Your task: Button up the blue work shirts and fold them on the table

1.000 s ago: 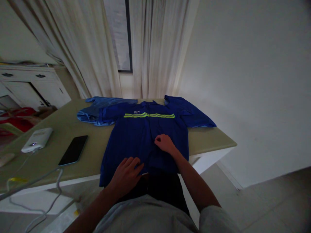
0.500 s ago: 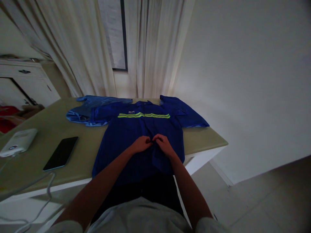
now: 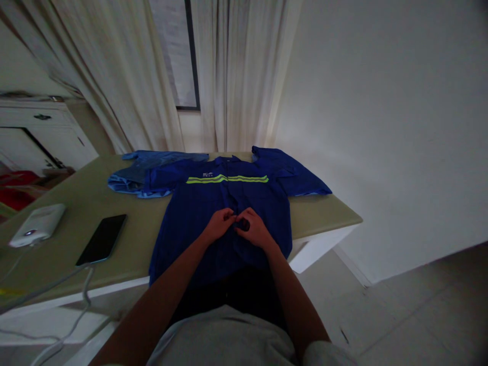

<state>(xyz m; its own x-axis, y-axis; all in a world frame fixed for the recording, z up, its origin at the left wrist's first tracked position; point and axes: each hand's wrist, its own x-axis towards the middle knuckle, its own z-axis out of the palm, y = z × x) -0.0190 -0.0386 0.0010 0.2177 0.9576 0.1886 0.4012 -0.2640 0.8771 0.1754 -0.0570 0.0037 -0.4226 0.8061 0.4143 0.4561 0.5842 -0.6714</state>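
Blue work shirt (image 3: pixel 224 195) lies spread front side up on the table (image 3: pixel 324 216), its collar (image 3: pixel 227 159) toward the far edge and its near part reaching over the near edge toward the person's dark trousers (image 3: pixel 229 292). A yellow-green striped band (image 3: pixel 208 179) crosses the chest, with a small pale logo (image 3: pixel 208 174) just beyond it on the left. The 2 sleeves reach out to either side; the left sleeve (image 3: pixel 165 176) lies on a lighter blue cloth (image 3: pixel 152 159), and the right sleeve (image 3: pixel 305 178) slants toward the table's right edge.

Both hands meet at the shirt's front opening, on the near side of the band. The left hand (image 3: pixel 220 223) has its fingers bent, with the tips drawn close together at the opening. The right hand (image 3: pixel 253 229) faces it, thumb and forefinger curved into a loop with a gap inside. The tips of the 2 hands are just beside each other; whether either pinches the fabric is too dark and small to tell.

Left of the shirt, a dark-screened phone (image 3: pixel 102 240) lies on the table, and farther left is a white device (image 3: pixel 38 225) with a cable plugged into its near end. A grey cable (image 3: pixel 87 290) hangs over the near edge. Pale curtains (image 3: pixel 247 66) hang at the far side.
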